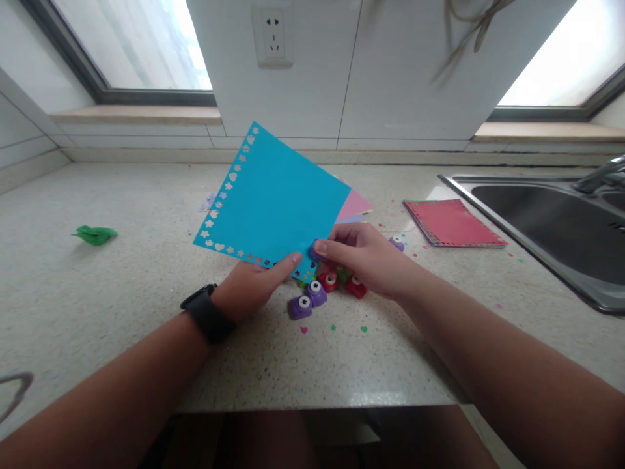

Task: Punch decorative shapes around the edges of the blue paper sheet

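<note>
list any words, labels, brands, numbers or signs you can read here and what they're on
No readable words, labels, brands or numbers.
Purple punches and red punches: dark marks on white buttons, too small to make out surely.
Watch: nothing readable.
Wall socket: slots, no legible print.
Sink: dark marks at the picture's right edge, too blurred to tell.
</note>
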Available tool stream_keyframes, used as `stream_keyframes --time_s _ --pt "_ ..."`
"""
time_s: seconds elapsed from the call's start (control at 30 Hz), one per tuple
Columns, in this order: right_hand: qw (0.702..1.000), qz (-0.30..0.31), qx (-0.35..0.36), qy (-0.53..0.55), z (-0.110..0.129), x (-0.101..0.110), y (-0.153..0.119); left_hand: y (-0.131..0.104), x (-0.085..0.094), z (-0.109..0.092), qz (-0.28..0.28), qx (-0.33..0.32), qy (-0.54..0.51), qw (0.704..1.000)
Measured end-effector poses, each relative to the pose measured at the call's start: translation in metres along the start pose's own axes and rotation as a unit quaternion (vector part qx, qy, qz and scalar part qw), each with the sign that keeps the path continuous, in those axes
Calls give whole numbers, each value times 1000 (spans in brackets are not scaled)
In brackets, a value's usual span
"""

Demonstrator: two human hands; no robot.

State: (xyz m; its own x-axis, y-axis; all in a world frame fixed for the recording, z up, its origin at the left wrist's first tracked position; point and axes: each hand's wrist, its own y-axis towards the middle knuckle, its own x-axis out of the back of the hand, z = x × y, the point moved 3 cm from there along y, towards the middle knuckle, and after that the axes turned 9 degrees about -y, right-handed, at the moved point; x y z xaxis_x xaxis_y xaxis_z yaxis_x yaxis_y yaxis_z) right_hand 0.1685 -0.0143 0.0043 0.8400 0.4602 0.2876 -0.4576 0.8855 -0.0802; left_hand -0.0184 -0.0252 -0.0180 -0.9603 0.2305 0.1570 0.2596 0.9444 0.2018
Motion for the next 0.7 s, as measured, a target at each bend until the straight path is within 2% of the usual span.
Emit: stream_keyframes --time_s 0.4,0.7 --pt "1000 5 -13 13 5 -2 0 0 0 0 -1 4 -7 1000" --pt "1000 -11 -6 -17 7 -1 0 1 1 1 -6 6 7 1000"
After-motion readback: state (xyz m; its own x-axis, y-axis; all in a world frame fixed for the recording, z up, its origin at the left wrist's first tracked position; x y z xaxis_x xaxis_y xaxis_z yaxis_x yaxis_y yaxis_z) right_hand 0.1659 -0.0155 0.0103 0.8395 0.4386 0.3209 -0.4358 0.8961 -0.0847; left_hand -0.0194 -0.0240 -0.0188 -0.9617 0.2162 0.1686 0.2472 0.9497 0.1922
